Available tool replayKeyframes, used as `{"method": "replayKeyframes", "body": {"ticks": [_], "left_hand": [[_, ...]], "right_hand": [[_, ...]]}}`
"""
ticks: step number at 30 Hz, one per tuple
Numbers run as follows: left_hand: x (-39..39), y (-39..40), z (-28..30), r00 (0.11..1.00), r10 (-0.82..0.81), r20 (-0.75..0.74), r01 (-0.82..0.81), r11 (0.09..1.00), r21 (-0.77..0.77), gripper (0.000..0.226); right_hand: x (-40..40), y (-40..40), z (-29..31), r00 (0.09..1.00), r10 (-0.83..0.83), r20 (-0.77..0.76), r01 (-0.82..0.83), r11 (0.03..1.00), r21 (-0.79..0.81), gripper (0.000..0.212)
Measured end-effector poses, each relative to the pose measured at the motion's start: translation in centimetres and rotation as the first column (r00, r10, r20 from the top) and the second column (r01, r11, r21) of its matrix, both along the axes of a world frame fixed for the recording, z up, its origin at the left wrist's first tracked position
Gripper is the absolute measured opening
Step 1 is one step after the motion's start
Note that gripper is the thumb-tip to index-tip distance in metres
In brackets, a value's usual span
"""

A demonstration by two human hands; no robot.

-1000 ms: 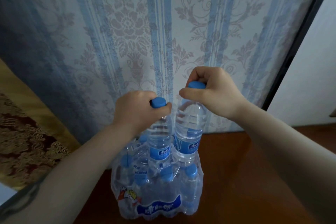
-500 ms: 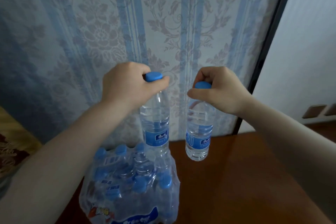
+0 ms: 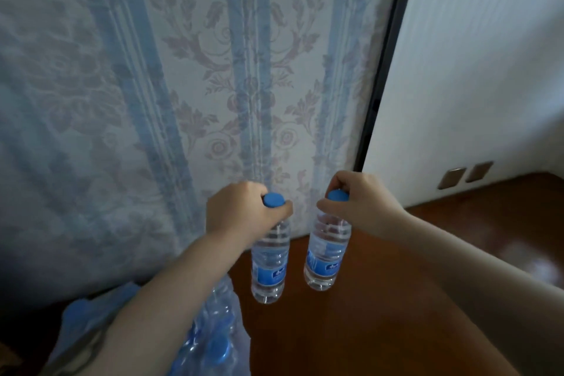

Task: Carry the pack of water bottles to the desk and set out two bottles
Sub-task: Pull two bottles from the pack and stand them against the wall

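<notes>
Both clear, blue-capped bottles (image 3: 269, 265) have cleared the pack (image 3: 213, 345), hands (image 3: 241, 214) gripping their necks.

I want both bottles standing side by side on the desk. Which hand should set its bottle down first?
Probably the left hand: its bottle hangs lower over the desk than the right hand's bottle.
</notes>
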State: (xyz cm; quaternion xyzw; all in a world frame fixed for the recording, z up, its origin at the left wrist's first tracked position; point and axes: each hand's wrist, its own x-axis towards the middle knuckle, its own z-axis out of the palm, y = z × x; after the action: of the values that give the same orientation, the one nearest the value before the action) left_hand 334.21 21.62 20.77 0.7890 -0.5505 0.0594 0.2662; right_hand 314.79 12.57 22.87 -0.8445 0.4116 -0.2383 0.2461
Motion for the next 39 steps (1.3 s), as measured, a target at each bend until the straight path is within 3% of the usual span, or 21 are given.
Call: {"method": "replayKeyframes", "body": {"ticks": [8,14,20,28,39], "left_hand": [[-2.1,-4.8,-4.9,0.995,0.030,-0.092,-0.009,0.975,0.221,0.053],[-4.6,-9.8,-6.0,0.987,0.157,-0.034,-0.141,0.947,0.288,0.057],[-6.0,-14.2,-6.0,0.942,0.335,0.017,-0.314,0.862,0.399,0.058],[-5.9,-18.5,-7.9,0.920,0.385,0.067,-0.371,0.808,0.457,0.056],[-3.2,-19.1,-9.6,0.930,0.356,0.097,-0.359,0.811,0.462,0.053]], "right_hand": [[-2.3,-5.8,-3.8,0.988,-0.044,-0.145,0.050,0.998,0.036,0.023],[-3.1,-11.2,-6.6,0.981,0.053,-0.189,-0.042,0.997,0.063,0.024],[-1.9,-15.8,-8.3,0.958,0.147,-0.245,-0.148,0.989,0.017,0.025],[0.4,-18.7,-10.6,0.930,0.199,-0.307,-0.196,0.980,0.041,0.026],[2.3,-19.5,-12.0,0.925,0.210,-0.318,-0.216,0.976,0.018,0.026]]}}
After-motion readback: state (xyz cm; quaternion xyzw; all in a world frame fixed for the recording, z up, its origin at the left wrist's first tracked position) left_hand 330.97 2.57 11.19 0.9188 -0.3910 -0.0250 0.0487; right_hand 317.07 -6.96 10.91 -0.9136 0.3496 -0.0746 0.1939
